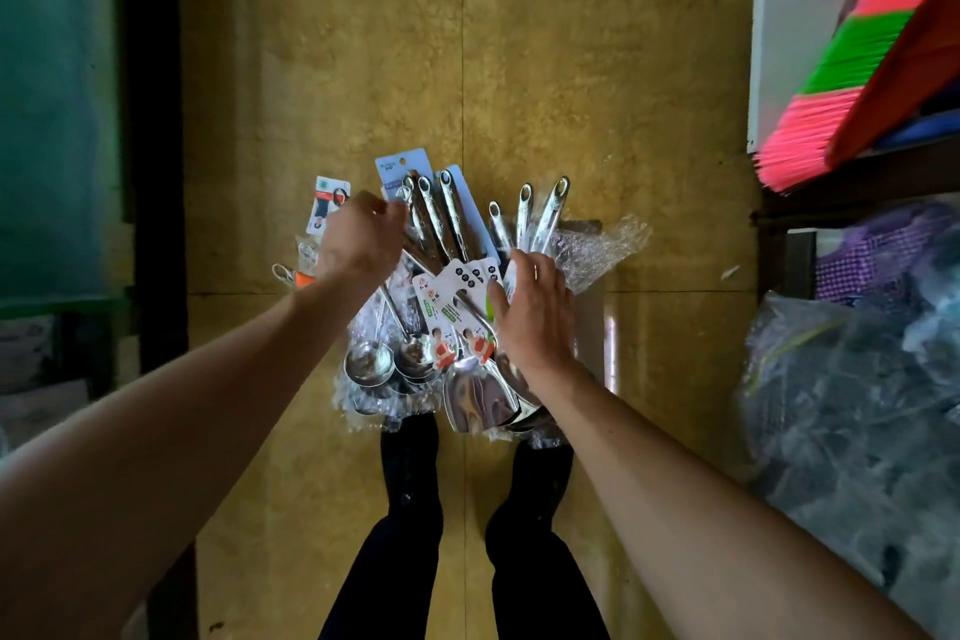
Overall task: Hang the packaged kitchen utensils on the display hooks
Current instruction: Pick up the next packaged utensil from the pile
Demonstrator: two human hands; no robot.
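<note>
A heap of packaged steel ladles and spatulas (457,296) lies on the yellow floor (571,68), in clear plastic wrap (597,244). The left hand (361,237) curls over the handle ends at the pile's left; whether it pinches one is unclear. The right hand (532,314) rests flat and open on the pile.

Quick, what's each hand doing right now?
Left hand: closed, pinching the top of a ladle handle in the pile.
Right hand: open, fingers spread flat over the packaged utensils, gripping nothing.
</note>
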